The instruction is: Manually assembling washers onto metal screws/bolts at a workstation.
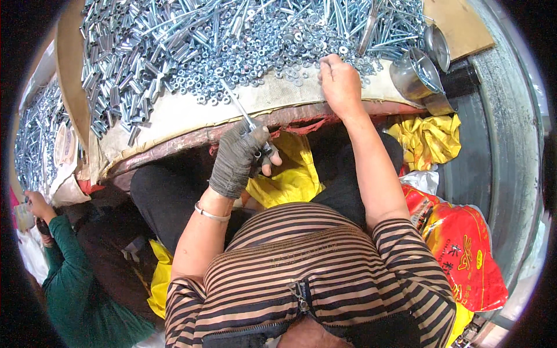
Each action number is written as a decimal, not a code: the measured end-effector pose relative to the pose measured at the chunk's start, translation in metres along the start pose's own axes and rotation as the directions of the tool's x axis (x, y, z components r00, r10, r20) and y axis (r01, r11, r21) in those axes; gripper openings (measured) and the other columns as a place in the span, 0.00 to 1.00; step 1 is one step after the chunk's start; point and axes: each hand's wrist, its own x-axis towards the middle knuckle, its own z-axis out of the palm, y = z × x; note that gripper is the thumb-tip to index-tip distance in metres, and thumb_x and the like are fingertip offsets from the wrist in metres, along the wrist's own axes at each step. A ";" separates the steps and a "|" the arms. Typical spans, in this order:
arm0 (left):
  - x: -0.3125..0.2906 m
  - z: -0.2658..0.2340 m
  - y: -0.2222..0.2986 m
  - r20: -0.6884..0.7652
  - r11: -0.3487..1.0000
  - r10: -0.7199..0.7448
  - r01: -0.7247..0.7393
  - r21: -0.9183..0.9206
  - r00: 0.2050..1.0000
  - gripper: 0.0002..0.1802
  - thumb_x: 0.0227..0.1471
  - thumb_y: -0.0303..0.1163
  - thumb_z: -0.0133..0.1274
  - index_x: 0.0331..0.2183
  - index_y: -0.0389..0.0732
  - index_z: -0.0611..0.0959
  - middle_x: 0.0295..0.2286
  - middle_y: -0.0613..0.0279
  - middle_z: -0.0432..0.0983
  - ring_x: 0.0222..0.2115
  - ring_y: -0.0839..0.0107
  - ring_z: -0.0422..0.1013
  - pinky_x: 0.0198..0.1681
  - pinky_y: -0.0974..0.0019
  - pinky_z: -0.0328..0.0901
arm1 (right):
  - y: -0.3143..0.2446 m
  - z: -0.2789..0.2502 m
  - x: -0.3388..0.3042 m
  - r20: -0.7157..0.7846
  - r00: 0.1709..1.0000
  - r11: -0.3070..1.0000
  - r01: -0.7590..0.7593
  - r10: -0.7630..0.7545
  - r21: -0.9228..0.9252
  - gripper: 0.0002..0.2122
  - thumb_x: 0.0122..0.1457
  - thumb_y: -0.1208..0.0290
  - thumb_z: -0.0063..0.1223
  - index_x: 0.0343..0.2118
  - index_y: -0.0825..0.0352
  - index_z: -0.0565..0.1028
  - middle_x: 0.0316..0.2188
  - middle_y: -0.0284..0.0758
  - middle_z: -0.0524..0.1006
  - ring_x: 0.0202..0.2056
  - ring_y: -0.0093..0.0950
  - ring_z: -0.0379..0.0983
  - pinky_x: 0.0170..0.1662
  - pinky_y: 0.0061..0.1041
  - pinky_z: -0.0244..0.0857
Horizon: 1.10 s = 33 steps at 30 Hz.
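My left hand [241, 153], in a grey fingerless knit glove, is closed around a long, slim metal bolt [237, 102]. The bolt's far end points up and left toward the pile. Other small dark and metal bits show between the fingers, too unclear to name. My right hand [341, 86] is bare, at the near edge of the heap of washers and nuts [249, 66]. Its fingers are curled together, and what they pinch, if anything, is hidden. Metal sleeves [122, 69] lie heaped to the left, and long bolts [394, 26] at the far right.
Pale cloth [156, 119] covers the table's near edge. Metal cups [415, 72] stand at its right end. Yellow bags [426, 139] and a red printed bag [464, 249] lie on the right. A co-worker in a green sleeve [75, 290] sits at left, beside another hardware pile [38, 133].
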 end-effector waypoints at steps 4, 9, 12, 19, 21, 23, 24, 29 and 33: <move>0.000 0.001 0.004 -0.031 0.999 -0.039 0.038 -0.032 0.999 0.12 0.55 0.41 0.49 0.30 0.41 0.72 0.16 0.60 0.75 0.10 0.79 0.66 0.12 0.80 0.57 | -0.007 0.011 0.001 0.016 0.997 0.972 0.074 -0.072 -0.222 0.08 0.54 0.65 0.49 0.33 0.63 0.74 0.26 0.41 0.75 0.30 0.42 0.73 0.33 0.39 0.66; 0.001 -0.003 0.002 -0.051 0.994 -0.086 0.082 -0.079 0.995 0.11 0.54 0.38 0.50 0.28 0.42 0.73 0.15 0.62 0.74 0.09 0.80 0.64 0.11 0.81 0.55 | -0.011 0.013 -0.003 0.051 0.972 0.942 0.234 -0.228 -0.239 0.06 0.53 0.68 0.49 0.31 0.64 0.71 0.30 0.43 0.70 0.28 0.45 0.73 0.30 0.44 0.66; 0.002 -0.003 -0.001 -0.049 0.998 -0.015 0.012 -0.058 0.999 0.11 0.54 0.38 0.51 0.27 0.41 0.73 0.14 0.63 0.72 0.08 0.82 0.63 0.10 0.81 0.55 | -0.014 0.011 -0.007 0.044 0.971 0.942 0.239 -0.235 -0.235 0.05 0.53 0.70 0.48 0.31 0.64 0.69 0.30 0.43 0.69 0.28 0.45 0.72 0.31 0.44 0.66; 0.007 -0.006 -0.004 -0.041 1.000 0.005 -0.005 0.002 0.999 0.11 0.54 0.38 0.50 0.27 0.40 0.73 0.14 0.64 0.72 0.08 0.82 0.62 0.11 0.81 0.55 | -0.016 0.007 -0.009 0.132 0.988 0.984 0.055 -0.078 0.169 0.08 0.50 0.69 0.54 0.29 0.67 0.72 0.27 0.42 0.75 0.32 0.43 0.73 0.34 0.38 0.65; 0.006 -0.004 -0.003 -0.063 0.999 0.025 -0.024 0.024 0.998 0.13 0.53 0.40 0.50 0.26 0.41 0.73 0.13 0.65 0.71 0.09 0.82 0.61 0.12 0.80 0.54 | -0.020 0.012 -0.009 0.107 0.987 0.992 0.115 -0.120 0.055 0.08 0.50 0.68 0.54 0.29 0.68 0.73 0.27 0.44 0.76 0.32 0.44 0.73 0.35 0.38 0.66; 0.005 -0.002 -0.003 -0.081 0.998 0.046 -0.042 0.048 0.996 0.15 0.52 0.43 0.51 0.25 0.41 0.73 0.13 0.66 0.70 0.09 0.81 0.60 0.12 0.79 0.53 | -0.024 0.013 -0.010 0.083 0.983 0.984 0.168 -0.162 -0.063 0.09 0.49 0.68 0.55 0.28 0.69 0.73 0.26 0.45 0.76 0.32 0.45 0.73 0.35 0.38 0.66; 0.005 -0.003 -0.004 -0.079 0.998 0.046 -0.042 0.053 0.996 0.15 0.52 0.43 0.51 0.25 0.41 0.73 0.13 0.66 0.69 0.09 0.81 0.60 0.12 0.79 0.53 | -0.029 0.010 -0.008 0.144 0.980 0.983 0.154 -0.138 -0.101 0.10 0.50 0.67 0.55 0.28 0.69 0.72 0.27 0.46 0.76 0.32 0.46 0.73 0.35 0.39 0.65; 0.004 -0.004 -0.004 -0.069 0.994 0.063 -0.056 0.097 0.996 0.16 0.52 0.43 0.51 0.23 0.41 0.73 0.12 0.67 0.69 0.09 0.82 0.59 0.12 0.79 0.52 | -0.035 0.004 -0.011 0.247 0.958 0.962 0.194 -0.144 -0.191 0.11 0.51 0.66 0.54 0.30 0.69 0.70 0.26 0.47 0.75 0.32 0.46 0.73 0.34 0.41 0.65; 0.009 -0.009 -0.014 -0.033 0.897 0.045 -0.026 0.440 0.998 0.13 0.50 0.41 0.53 0.26 0.40 0.76 0.14 0.63 0.72 0.12 0.76 0.66 0.15 0.72 0.60 | -0.039 0.007 -0.021 0.256 0.932 0.916 0.319 -0.256 -0.243 0.11 0.53 0.65 0.52 0.30 0.69 0.68 0.26 0.47 0.75 0.32 0.47 0.72 0.34 0.42 0.64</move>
